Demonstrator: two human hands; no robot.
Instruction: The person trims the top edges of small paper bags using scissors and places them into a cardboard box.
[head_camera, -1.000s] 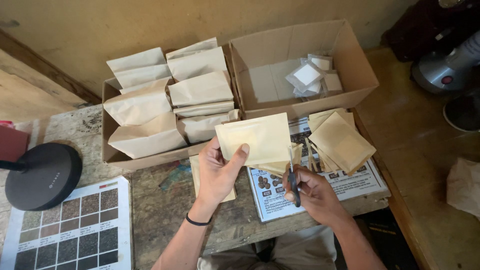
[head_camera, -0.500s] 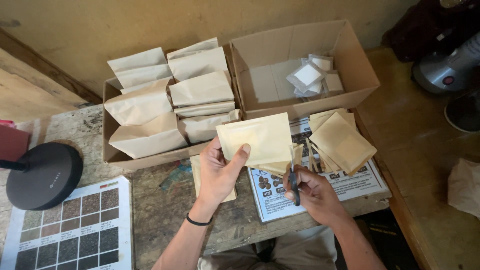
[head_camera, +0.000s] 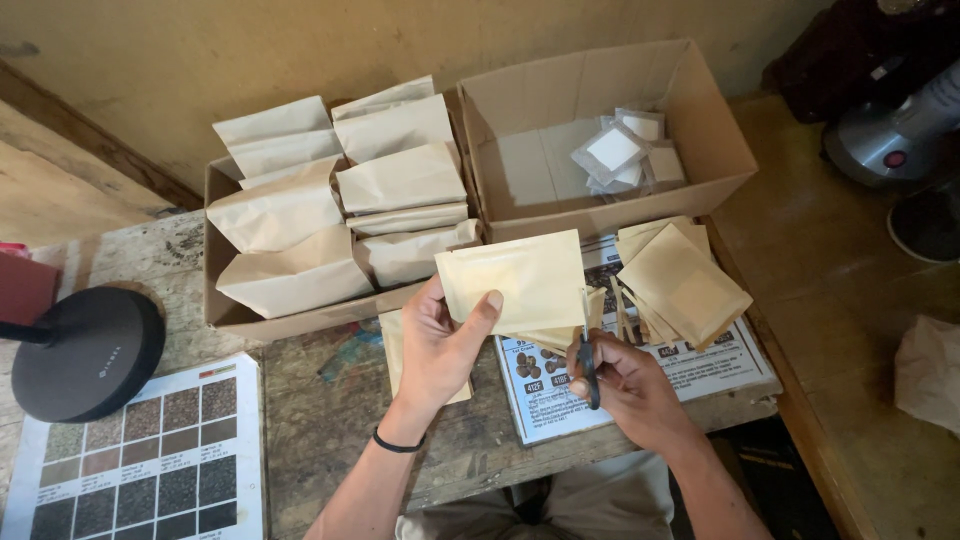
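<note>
My left hand (head_camera: 440, 345) holds a tan paper pouch (head_camera: 515, 280) upright by its left edge, thumb across its front. My right hand (head_camera: 630, 385) grips black-handled scissors (head_camera: 588, 365) at the pouch's lower right edge, blades pointing up behind the paper. Both hands hover over a printed sheet (head_camera: 700, 365) near the table's front edge. A loose pile of flat tan pouches (head_camera: 680, 285) lies on that sheet just right of my hands.
A cardboard box (head_camera: 225, 310) packed with filled tan bags stands behind my left hand. An open box (head_camera: 720, 165) with small white packets sits behind right. A black round lamp base (head_camera: 85, 350) and a colour chart (head_camera: 140, 450) lie at left.
</note>
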